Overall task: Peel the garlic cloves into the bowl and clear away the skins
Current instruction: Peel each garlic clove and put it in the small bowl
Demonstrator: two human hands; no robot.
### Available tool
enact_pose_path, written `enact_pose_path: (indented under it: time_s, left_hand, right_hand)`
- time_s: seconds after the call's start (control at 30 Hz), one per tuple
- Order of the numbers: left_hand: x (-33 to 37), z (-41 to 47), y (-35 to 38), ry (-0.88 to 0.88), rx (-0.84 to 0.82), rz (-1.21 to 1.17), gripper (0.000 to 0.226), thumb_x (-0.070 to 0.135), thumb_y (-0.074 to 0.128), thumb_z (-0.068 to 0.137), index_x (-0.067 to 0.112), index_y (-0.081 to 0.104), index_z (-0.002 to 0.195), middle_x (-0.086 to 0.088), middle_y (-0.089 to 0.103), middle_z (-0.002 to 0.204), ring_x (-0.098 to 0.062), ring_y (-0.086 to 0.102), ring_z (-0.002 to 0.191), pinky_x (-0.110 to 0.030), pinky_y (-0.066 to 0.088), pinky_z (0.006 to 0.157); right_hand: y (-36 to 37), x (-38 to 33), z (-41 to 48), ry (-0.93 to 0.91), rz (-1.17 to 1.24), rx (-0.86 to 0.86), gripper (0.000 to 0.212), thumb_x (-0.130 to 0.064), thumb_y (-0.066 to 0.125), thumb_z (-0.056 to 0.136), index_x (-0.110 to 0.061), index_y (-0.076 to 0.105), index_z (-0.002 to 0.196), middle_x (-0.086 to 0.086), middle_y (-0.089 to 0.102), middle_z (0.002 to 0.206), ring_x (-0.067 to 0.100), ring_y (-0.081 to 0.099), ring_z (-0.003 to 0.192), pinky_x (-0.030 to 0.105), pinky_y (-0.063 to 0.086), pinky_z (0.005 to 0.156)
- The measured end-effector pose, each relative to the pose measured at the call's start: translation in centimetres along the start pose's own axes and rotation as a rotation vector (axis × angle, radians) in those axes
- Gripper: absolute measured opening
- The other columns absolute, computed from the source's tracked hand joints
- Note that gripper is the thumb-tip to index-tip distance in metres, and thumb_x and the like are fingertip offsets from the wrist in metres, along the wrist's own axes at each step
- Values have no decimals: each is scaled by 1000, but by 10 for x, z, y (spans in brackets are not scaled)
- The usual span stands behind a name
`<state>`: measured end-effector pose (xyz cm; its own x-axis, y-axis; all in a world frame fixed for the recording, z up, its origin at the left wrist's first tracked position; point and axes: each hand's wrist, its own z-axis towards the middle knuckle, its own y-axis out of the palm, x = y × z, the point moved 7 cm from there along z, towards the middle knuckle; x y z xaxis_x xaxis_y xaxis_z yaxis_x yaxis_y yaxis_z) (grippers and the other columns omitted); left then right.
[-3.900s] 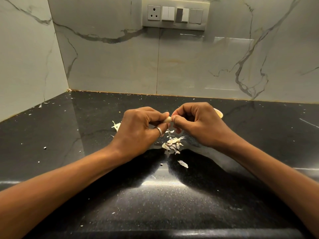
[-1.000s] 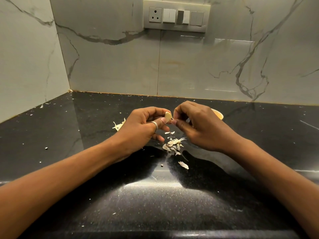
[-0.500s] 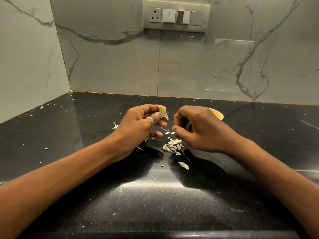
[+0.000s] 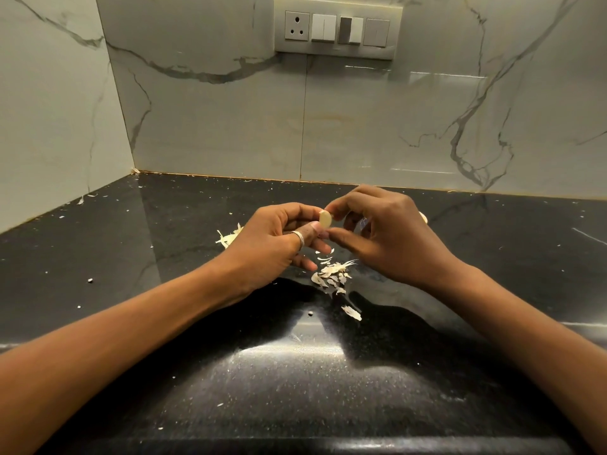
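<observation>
Black polished surface (image 4: 164, 257) under marble walls (image 4: 213, 126). My left grip (image 4: 276, 244) pinches the garlic clove (image 4: 325, 221) between thumb and fingers, its long axis roughly upright with the flat end on top. My right grip (image 4: 387, 238) is curled, forefinger and thumb closing on the clove's right side. Loose skins (image 4: 331, 274) lie directly below. The bowl (image 4: 423, 217) sits mostly hidden behind my right grip, which I judge the nearer hand for dropping the clove in.

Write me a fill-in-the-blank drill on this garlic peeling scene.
The left hand pinches the garlic clove and wears a ____.
The right hand hides most of the ____.
Peeled skins lie on the ____ countertop.
Answers: ring; bowl; black.
</observation>
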<state>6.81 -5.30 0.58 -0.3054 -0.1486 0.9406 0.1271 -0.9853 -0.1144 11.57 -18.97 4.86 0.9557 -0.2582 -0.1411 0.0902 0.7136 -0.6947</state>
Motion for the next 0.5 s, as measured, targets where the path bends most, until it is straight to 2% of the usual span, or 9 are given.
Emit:
enact_pose_path:
  time_s: [0.2, 0.5]
  left_hand:
    - [4, -2, 2, 5, -19, -37, 27, 5, 59, 98, 10, 58, 125, -15, 75, 100, -22, 75, 88, -28, 62, 63]
    - [2, -2, 4, -24, -70, -81, 20, 10, 58, 98, 14, 59, 118, -14, 76, 100, -23, 76, 88, -30, 63, 68]
  right_hand:
    - [-2, 1, -1, -13, -4, 24, 12, -18, 80, 87, -14, 78, 98, -4, 67, 85, 7, 63, 72, 31, 55, 65]
    - [-4, 2, 0, -3, -5, 22, 4, -13, 81, 86, -13, 80, 90, -4, 70, 77, 7, 63, 66, 31, 53, 60]
